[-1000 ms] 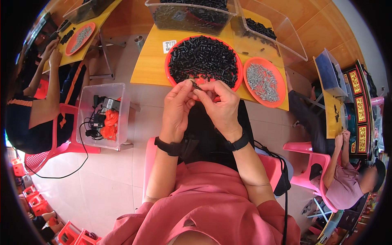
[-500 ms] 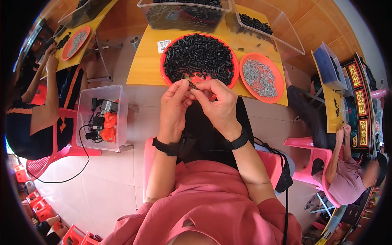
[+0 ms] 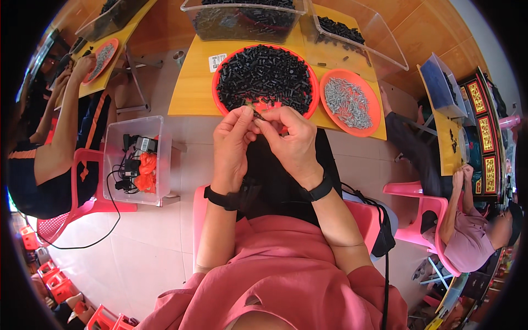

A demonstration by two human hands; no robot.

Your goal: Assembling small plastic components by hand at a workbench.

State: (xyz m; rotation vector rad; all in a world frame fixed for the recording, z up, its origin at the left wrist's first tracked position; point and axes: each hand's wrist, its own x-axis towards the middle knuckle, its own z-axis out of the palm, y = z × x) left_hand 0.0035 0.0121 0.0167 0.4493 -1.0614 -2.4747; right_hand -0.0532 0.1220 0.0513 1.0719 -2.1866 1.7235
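Observation:
Both my hands meet at the near rim of a red round tray (image 3: 314, 93) heaped with small black cylindrical pieces (image 3: 264, 74). Between the fingertips lies a small dark piece (image 3: 257, 116), mostly covered by the fingers. My left hand (image 3: 234, 140) pinches one end of it with thumb and forefinger. On its other end, the thumb and fingers of my right hand (image 3: 291, 140) are closed. An orange-red plate (image 3: 375, 116) of small grey screw-like pieces (image 3: 346, 102) stands to the right of the tray.
Clear plastic bins (image 3: 242, 25) with black pieces stand along the far side of the yellow table (image 3: 190, 91). A clear box (image 3: 110, 165) of black adapters, cables and orange bags sits on the left. Co-workers sit at tables on both sides, on pink chairs (image 3: 418, 190).
My hands stay pinched together on the small piece, with hardly any shift. At the left, the co-worker's hand has reached up to the plate of grey pieces.

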